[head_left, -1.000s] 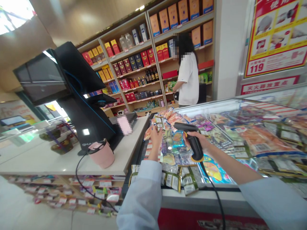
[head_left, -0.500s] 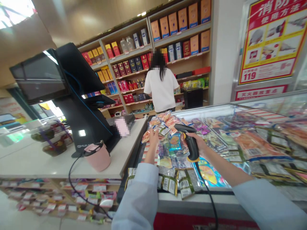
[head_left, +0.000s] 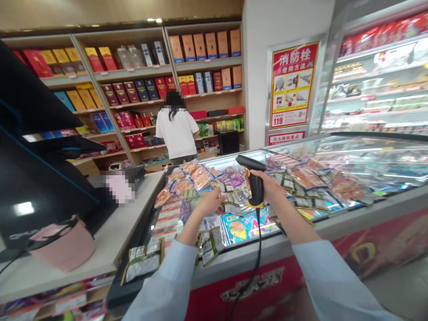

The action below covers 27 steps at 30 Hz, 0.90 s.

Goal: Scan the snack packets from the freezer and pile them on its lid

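Observation:
My right hand [head_left: 267, 185] is closed round the handle of a black and yellow barcode scanner [head_left: 257, 189], held upright above the glass-topped freezer [head_left: 287, 247]. Its cable hangs down the freezer's front. Over the snack packets, my left hand [head_left: 211, 201] reaches out with fingers slightly bent and apart, and nothing shows between them. Just beyond it lie green and silver packets [head_left: 232, 203]. A blue packet [head_left: 238, 228] is below and right of that hand. Clear packets of orange-red snacks [head_left: 201, 176] are heaped at the far left of the freezer top.
On the left, a white counter [head_left: 133, 218] bears a pink container [head_left: 63, 245] and a black checkout terminal [head_left: 43, 160]. A person in a white shirt [head_left: 177, 133] stands with back turned at shelves of boxes. More packets [head_left: 307, 178] cover the freezer's right side.
The view has swung right. My left hand has moved from the orange-red packets at the far left to the green and silver ones nearer the scanner. My right hand keeps the scanner.

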Each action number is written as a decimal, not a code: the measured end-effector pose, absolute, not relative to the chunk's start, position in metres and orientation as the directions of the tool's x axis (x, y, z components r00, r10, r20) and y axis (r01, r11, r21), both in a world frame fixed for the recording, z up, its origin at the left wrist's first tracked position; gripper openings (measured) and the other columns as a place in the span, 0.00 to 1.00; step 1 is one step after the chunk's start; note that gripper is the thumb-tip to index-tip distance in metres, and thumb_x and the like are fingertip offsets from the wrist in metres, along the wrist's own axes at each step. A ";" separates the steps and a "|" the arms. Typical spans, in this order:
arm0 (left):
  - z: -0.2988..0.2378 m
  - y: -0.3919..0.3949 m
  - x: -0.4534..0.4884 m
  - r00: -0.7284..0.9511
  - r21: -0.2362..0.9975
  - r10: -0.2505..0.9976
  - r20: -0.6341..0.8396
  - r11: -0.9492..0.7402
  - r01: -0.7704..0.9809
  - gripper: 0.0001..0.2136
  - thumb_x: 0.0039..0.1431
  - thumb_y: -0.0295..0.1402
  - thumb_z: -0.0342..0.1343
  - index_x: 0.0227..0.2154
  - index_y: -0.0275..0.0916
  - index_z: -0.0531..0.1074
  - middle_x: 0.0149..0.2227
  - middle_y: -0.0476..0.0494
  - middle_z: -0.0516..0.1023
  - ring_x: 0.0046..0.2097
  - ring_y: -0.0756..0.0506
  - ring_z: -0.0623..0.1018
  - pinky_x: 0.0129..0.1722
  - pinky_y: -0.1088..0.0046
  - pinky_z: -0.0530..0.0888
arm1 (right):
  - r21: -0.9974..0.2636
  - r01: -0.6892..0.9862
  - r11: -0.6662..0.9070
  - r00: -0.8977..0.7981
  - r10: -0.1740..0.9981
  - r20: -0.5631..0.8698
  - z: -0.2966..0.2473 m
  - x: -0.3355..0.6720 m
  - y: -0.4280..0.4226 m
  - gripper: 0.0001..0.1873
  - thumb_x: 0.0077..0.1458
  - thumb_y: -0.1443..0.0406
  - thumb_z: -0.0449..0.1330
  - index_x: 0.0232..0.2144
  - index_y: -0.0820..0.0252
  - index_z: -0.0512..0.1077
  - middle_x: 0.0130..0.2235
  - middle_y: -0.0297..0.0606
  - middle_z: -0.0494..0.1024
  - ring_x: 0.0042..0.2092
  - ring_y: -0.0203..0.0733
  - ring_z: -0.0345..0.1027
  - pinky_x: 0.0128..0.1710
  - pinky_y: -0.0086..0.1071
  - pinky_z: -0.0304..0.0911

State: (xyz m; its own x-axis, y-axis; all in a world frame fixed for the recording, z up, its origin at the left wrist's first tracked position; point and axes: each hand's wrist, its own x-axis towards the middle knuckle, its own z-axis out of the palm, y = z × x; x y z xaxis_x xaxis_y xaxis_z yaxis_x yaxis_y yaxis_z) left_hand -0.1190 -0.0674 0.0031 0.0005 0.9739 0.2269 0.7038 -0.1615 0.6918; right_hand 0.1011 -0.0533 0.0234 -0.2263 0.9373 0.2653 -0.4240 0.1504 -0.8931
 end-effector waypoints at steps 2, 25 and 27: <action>-0.010 -0.071 -0.080 0.111 0.669 0.989 0.100 -0.150 0.728 0.09 0.57 0.38 0.55 0.38 0.41 0.67 0.23 0.48 0.76 0.26 0.44 0.78 0.33 0.69 0.73 | -0.877 -0.441 0.191 -0.175 0.940 0.292 0.016 0.125 -0.062 0.15 0.44 0.53 0.61 0.28 0.58 0.69 0.17 0.32 0.69 0.16 0.34 0.59 0.14 0.27 0.54; -0.018 -0.051 -0.029 -0.009 0.165 0.940 0.340 -0.050 0.985 0.23 0.63 0.44 0.43 0.53 0.34 0.65 0.57 0.28 0.67 0.57 0.34 0.68 0.53 0.57 0.65 | -0.804 -0.531 0.269 0.022 0.953 0.304 -0.011 0.185 -0.076 0.14 0.46 0.54 0.61 0.29 0.58 0.69 0.17 0.32 0.68 0.17 0.34 0.58 0.14 0.26 0.55; -0.008 -0.039 -0.049 -0.125 0.205 0.938 0.322 0.060 0.977 0.22 0.63 0.40 0.44 0.54 0.31 0.63 0.56 0.25 0.68 0.56 0.36 0.70 0.51 0.62 0.67 | -0.797 -0.533 0.284 -0.007 0.940 0.341 -0.002 0.177 -0.079 0.14 0.47 0.54 0.60 0.29 0.58 0.69 0.17 0.32 0.68 0.16 0.34 0.58 0.14 0.26 0.55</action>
